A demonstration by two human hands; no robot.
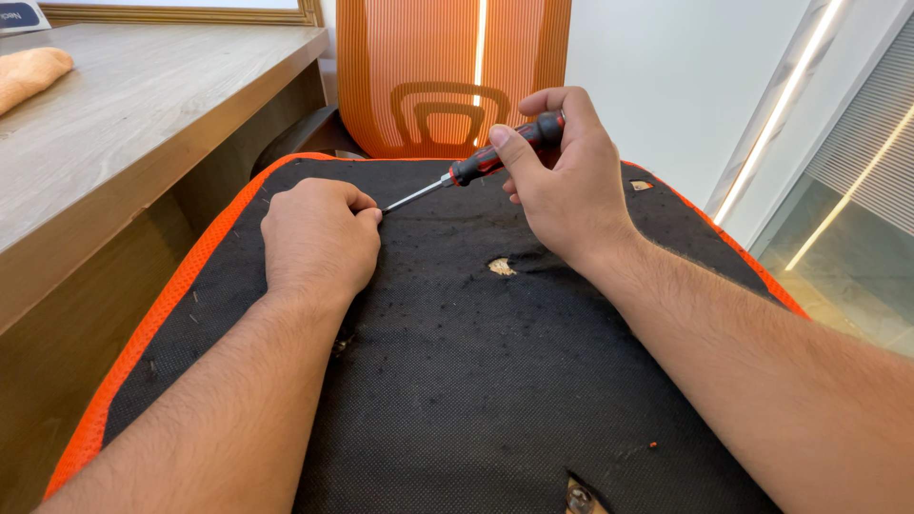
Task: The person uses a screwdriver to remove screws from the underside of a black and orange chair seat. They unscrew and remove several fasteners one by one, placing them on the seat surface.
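My right hand (562,181) grips a screwdriver (490,159) with a red and black handle, its metal shaft slanting down to the left. The tip meets the fingertips of my left hand (319,238), which is curled into a loose fist and pressed on the black fabric underside of an upturned chair seat (457,381). The seat has an orange mesh rim (143,333). What lies under my left fingers is hidden. A small tear (502,267) in the black fabric shows pale material just below my right hand.
A wooden desk (124,124) runs along the left, close to the seat's edge. The orange mesh chair back (447,76) stands behind the seat. Another tear (581,497) shows at the bottom edge. A glossy floor (838,257) lies to the right.
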